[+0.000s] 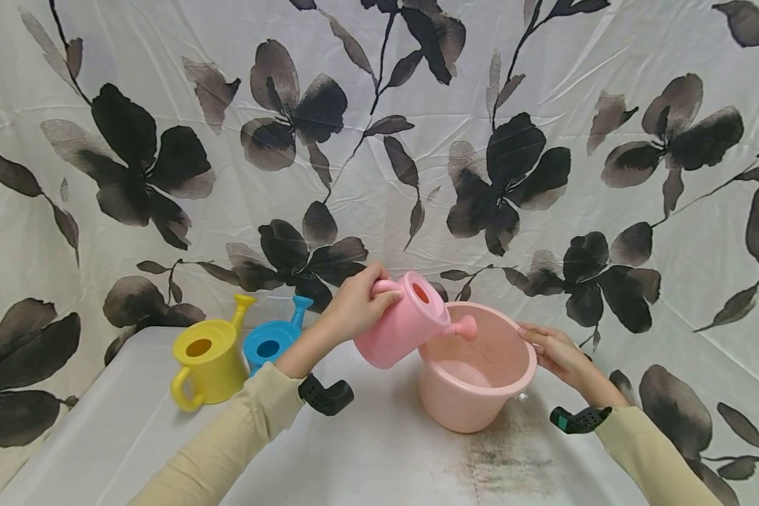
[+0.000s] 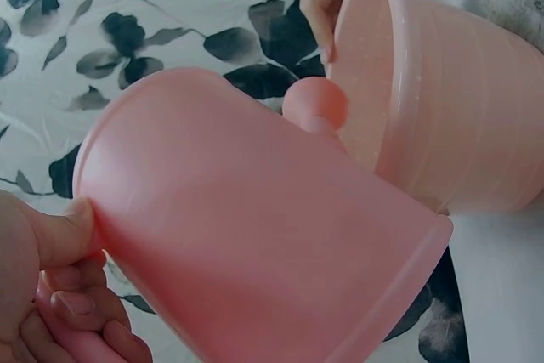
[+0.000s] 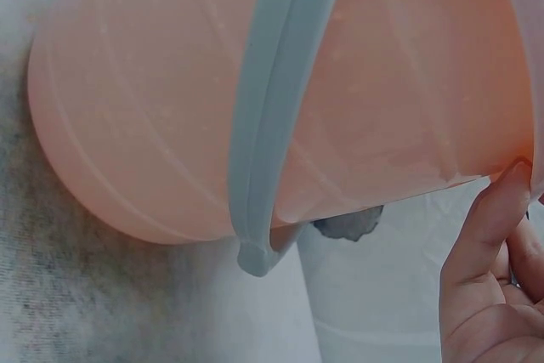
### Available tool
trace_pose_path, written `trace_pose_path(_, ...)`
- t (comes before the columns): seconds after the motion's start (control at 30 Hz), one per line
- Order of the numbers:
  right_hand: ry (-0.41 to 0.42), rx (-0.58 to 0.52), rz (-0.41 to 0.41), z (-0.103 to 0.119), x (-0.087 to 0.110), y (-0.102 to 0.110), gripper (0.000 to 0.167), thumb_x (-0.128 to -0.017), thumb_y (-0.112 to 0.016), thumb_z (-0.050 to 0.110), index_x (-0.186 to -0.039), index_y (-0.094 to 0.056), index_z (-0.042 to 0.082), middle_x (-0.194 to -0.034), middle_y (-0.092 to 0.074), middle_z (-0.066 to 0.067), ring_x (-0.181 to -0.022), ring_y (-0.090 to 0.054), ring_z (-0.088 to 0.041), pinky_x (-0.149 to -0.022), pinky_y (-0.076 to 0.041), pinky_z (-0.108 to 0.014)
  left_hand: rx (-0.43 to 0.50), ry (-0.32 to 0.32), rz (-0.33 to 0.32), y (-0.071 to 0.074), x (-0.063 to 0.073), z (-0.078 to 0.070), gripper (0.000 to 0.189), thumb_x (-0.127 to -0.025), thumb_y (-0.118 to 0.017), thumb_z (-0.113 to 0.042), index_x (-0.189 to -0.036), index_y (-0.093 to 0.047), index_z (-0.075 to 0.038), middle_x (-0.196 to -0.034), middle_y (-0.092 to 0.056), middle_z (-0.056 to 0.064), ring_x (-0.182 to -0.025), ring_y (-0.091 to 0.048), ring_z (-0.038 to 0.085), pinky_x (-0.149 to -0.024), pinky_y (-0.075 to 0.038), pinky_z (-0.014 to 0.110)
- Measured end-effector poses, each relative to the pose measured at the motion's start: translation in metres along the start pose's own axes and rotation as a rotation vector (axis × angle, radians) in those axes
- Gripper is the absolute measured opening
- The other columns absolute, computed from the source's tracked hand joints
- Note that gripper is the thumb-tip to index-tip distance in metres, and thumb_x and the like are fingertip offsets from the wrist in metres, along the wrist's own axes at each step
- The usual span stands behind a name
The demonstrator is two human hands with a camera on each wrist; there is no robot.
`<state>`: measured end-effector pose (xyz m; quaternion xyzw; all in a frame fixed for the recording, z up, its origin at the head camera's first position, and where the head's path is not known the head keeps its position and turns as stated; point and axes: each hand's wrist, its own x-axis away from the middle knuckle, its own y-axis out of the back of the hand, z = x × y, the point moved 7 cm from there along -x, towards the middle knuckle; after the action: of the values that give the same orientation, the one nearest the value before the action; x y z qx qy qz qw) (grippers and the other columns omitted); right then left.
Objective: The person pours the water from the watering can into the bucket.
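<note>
My left hand (image 1: 354, 306) grips the handle of a pink watering can (image 1: 397, 329), which is tilted to the right. Its sprinkler head (image 1: 464, 328) points over the mouth of a pale pink bucket (image 1: 464, 411); no water stream shows. At the bucket's right rim, my right hand (image 1: 559, 357) pinches the edge, thumb (image 3: 497, 210) just under the rim in the right wrist view. The bucket stands upright on the table. In the left wrist view the can's pink body fills the middle, with left fingers (image 2: 85, 308) curled round the handle.
A yellow watering can (image 1: 211, 365) and a blue watering can (image 1: 284, 332) stand at the left, the blue one partly behind my left forearm. A bucket handle (image 3: 276, 108) hangs down its side. Dark stains (image 1: 512, 460) mark the white table; floral cloth (image 1: 411, 232) hangs behind.
</note>
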<state>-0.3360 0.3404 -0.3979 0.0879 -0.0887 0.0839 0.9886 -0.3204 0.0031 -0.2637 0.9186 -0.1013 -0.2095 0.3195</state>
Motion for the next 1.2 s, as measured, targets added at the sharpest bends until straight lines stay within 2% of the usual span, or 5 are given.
trace_pose_path(0.53, -0.007, -0.007, -0.007, -0.0005, 0.0018, -0.0005, 0.068, -0.101, -0.048, 0.029, -0.147, -0.018, -0.011, -0.108, -0.060, 0.015, -0.093, -0.063, 0.005, -0.081, -0.053, -0.017, 0.003, -0.008, 0.008, -0.0007, 0.0006, -0.0003, 0.019, -0.092, -0.064, -0.021, -0.098, -0.054, -0.006, -0.086, -0.058, 0.011, -0.074, -0.056, 0.021, -0.064, -0.049, 0.029)
trace_pose_path(0.9, -0.008, 0.008, -0.005, -0.0010, 0.0008, 0.0000, 0.069, -0.101, -0.048, 0.030, -0.148, -0.017, -0.011, -0.117, -0.059, 0.010, -0.094, -0.062, 0.006, -0.083, -0.053, -0.018, 0.002, 0.008, 0.007, 0.0002, 0.0009, -0.0012, 0.019, -0.092, -0.064, -0.021, -0.101, -0.055, -0.006, -0.088, -0.059, 0.011, -0.076, -0.056, 0.022, -0.066, -0.050, 0.030)
trace_pose_path(1.2, -0.004, -0.011, 0.003, -0.0010, 0.0002, -0.0006, 0.069, -0.101, -0.048, 0.029, -0.148, -0.016, -0.011, -0.106, -0.059, 0.017, -0.094, -0.062, 0.006, -0.082, -0.053, -0.017, 0.008, 0.008, 0.010, 0.0004, 0.0008, -0.0005, 0.019, -0.092, -0.064, -0.021, -0.101, -0.055, -0.006, -0.089, -0.059, 0.011, -0.076, -0.057, 0.022, -0.066, -0.052, 0.031)
